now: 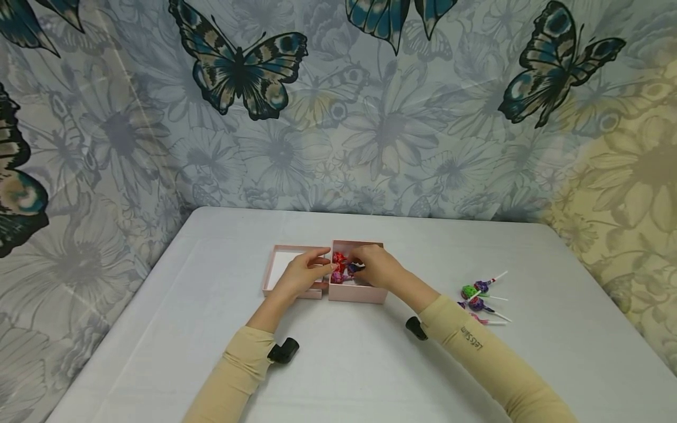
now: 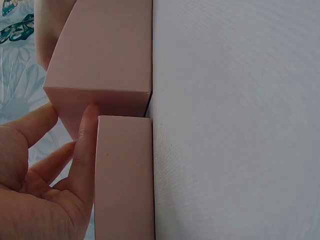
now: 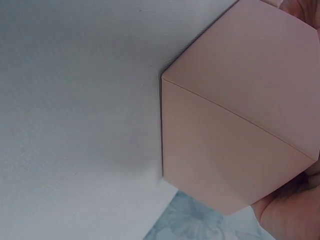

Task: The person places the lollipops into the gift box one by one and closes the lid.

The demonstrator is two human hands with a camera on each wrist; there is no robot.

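A pink box (image 1: 357, 295) stands on the table with several wrapped lollipops (image 1: 338, 270) inside, in red, pink and dark wrappers. My right hand (image 1: 376, 265) reaches down into it over the right wall, its fingers curled at a dark-wrapped lollipop (image 1: 356, 267); the fingertips are partly hidden. My left hand (image 1: 304, 273) is at the box's left side. In the left wrist view its fairly straight fingers (image 2: 86, 145) touch the box wall. The pink lid (image 1: 268, 270), white inside, lies directly left of the box, partly under my left hand.
Several more lollipops (image 1: 478, 302) with white sticks lie in a loose group on the right of the table, in purple, green and pink wrappers. A white cloth covers the table (image 1: 211, 258). Butterfly-patterned fabric (image 1: 328, 147) hangs behind it and at the sides.
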